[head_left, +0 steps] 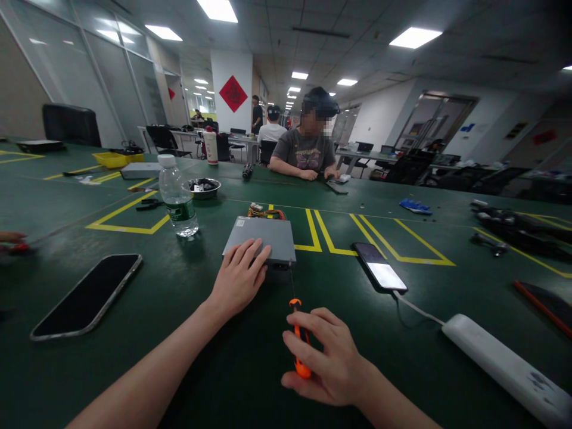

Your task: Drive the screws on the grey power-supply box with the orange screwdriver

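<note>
A grey metal computer power supply unit [272, 232] sits on the green worktop [250, 375], just ahead of the two hands, its dark power inlet [281, 266] on the side facing the person. The left hand [239, 277] lies palm down over the unit's near left part, fingers extended and slightly parted on its top, gripping nothing. The right hand [330, 354], nearer the person, has its fingers curled about the orange and black handle of a screwdriver [295, 304]. The shaft points away from that hand to the unit's near right corner; whether the tip touches the metal cannot be told.

Beyond the left hand, a bundle of coloured cables [268, 213] comes out behind the unit. Ahead and to the left of that hand stand a clear water bottle [181, 208] and, past it, a metal bowl [208, 194] with dark contents. A dark-screened smartphone [87, 298] lies well to the left of the left hand. Ahead and to the right of the right hand, a smartphone [379, 266] with a partly lit screen is joined by a white cable [417, 307] to a white power strip [504, 363]. Farthest ahead, across the worktop, sits a co-worker [304, 149] in a grey T-shirt.
</note>
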The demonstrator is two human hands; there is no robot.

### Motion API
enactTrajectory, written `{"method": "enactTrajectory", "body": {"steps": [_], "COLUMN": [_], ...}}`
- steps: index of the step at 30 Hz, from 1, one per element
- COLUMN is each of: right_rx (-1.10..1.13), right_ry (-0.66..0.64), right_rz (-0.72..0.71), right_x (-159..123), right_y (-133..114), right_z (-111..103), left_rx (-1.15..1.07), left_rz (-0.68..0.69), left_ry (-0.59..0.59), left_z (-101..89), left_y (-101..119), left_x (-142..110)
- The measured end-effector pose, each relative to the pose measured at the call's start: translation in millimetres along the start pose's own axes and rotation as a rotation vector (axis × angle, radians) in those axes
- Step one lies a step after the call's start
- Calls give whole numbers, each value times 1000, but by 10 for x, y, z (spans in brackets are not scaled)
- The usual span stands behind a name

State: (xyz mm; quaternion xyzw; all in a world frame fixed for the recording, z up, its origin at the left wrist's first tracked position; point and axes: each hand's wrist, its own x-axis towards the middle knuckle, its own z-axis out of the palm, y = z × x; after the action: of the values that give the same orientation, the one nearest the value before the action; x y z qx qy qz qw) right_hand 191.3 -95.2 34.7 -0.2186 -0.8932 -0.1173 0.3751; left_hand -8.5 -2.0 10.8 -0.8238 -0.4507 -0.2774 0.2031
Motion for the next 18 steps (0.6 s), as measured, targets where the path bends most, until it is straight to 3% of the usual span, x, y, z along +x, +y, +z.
{"method": "enactTrajectory", "body": {"steps": [18], "right_rx": [11], "right_ry": [16], "right_rz": [21], "right_x": [-17], "right_y": [-22], "right_z": [7], "left_rx": [-43], "left_rz": [1], "left_ry": [109], "left_z": [20], "left_y": [-33], "left_x": [-41]}}
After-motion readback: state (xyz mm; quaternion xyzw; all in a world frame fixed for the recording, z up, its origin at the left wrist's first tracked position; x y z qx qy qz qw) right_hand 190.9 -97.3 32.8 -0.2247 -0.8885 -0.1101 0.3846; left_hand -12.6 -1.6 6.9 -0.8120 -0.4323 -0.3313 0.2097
